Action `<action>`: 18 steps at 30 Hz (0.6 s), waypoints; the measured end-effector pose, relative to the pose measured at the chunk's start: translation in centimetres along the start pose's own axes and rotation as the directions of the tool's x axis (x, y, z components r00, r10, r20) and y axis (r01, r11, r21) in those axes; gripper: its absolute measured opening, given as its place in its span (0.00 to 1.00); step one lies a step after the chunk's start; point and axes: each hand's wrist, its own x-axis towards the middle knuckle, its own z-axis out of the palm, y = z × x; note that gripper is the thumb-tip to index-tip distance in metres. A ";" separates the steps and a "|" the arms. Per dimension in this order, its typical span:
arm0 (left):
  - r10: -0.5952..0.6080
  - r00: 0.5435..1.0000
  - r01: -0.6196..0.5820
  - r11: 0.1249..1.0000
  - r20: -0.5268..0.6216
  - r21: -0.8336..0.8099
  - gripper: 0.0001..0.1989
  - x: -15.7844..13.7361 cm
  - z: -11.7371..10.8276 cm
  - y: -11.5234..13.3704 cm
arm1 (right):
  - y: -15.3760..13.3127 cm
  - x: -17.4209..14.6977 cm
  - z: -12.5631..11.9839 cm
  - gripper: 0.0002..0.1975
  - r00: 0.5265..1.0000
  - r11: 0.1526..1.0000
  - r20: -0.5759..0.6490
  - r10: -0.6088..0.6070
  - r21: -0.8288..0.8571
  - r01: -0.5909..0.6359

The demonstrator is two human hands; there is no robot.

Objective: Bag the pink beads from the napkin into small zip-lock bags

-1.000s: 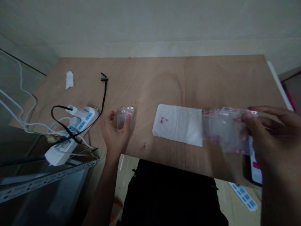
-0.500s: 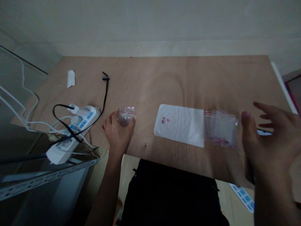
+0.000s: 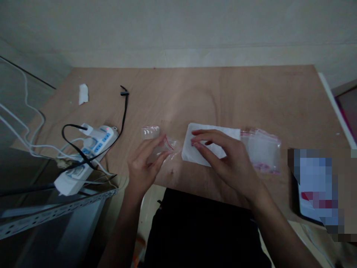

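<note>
My left hand [image 3: 143, 162] holds a small clear zip bag [image 3: 169, 143] by its red-lined mouth, with the fingertips at one end of the mouth and the thumb at the other. Just behind these fingers lies another clear zip bag [image 3: 150, 131]. My right hand [image 3: 232, 160] reaches over a white sheet [image 3: 186, 154], thumb and fingers a little apart. Small pink pieces [image 3: 192, 142] show at its fingertips; the hand partly covers them. Right of the sheet lies a stack of clear zip bags [image 3: 263, 149] with pink edges.
A white power strip [image 3: 97, 141] with tangled cables sits at the table's left edge. A black strap [image 3: 125, 108] and a white scrap [image 3: 83, 93] lie behind it. On the right, a phone or tablet [image 3: 312, 201], partly blurred out, lies near the front edge.
My right hand has moved left from the table's right side to the white sheet. My left hand has picked up one clear bag and shifted slightly right; another bag stays behind.
</note>
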 end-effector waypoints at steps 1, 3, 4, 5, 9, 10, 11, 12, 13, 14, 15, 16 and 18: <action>0.013 0.999 -0.011 0.998 0.030 -0.059 0.19 0.0 -0.2 0.6 | -0.2 0.4 0.1 0.07 0.996 0.998 0.086 0.009 0.055 -0.013; 0.021 0.996 -0.005 0.985 0.092 -0.170 0.20 0.0 -0.4 1.7 | -0.3 1.1 0.2 0.08 0.963 0.990 0.269 0.011 0.134 -0.049; 0.020 0.992 0.007 0.977 0.123 -0.212 0.20 -0.1 -0.5 2.2 | -0.3 1.2 0.1 0.08 0.935 0.984 0.354 0.012 0.161 -0.074; 0.021 0.987 0.019 0.970 0.162 -0.242 0.21 -0.2 -0.7 2.6 | -0.1 1.3 0.1 0.08 0.906 0.978 0.424 0.015 0.183 -0.102; 0.040 0.926 0.037 0.980 0.374 -0.196 0.34 -0.7 -0.8 4.0 | 0.3 0.4 0.6 0.08 0.861 0.963 0.502 0.083 0.180 -0.198; 0.030 0.908 0.037 0.988 0.417 -0.151 0.39 -0.9 -0.7 4.4 | 0.1 0.0 0.8 0.08 0.856 0.965 0.504 0.118 0.145 -0.218; 0.010 0.895 0.041 0.994 0.445 -0.105 0.43 -1.1 -0.5 4.7 | -0.1 -0.5 1.0 0.07 0.853 0.968 0.501 0.147 0.102 -0.227; -0.011 0.890 0.047 0.997 0.456 -0.068 0.43 -1.3 -0.2 5.0 | -0.4 -0.9 1.2 0.06 0.851 0.972 0.497 0.167 0.059 -0.225; -0.032 0.889 0.060 0.997 0.458 -0.048 0.40 -1.5 0.1 5.2 | -0.7 -1.3 1.3 0.06 0.850 0.977 0.498 0.171 0.028 -0.213; -0.053 0.891 0.081 0.996 0.451 -0.043 0.34 -1.8 0.4 5.3 | -0.8 -1.6 1.3 0.04 0.853 0.981 0.499 0.154 0.022 -0.191; -0.077 0.898 0.108 0.993 0.433 -0.048 0.29 -2.0 0.7 5.3 | -0.7 -1.8 1.3 0.03 0.862 0.985 0.491 0.126 0.043 -0.169; -0.105 0.909 0.139 0.989 0.404 -0.056 0.23 -2.1 1.0 5.3 | -0.4 -1.8 1.2 0.03 0.879 0.986 0.465 0.102 0.070 -0.151; -0.162 0.927 0.194 0.979 0.338 -0.062 0.16 -2.3 1.3 5.1 | 1.0 -1.6 1.0 0.05 0.934 0.989 0.347 0.088 0.077 -0.122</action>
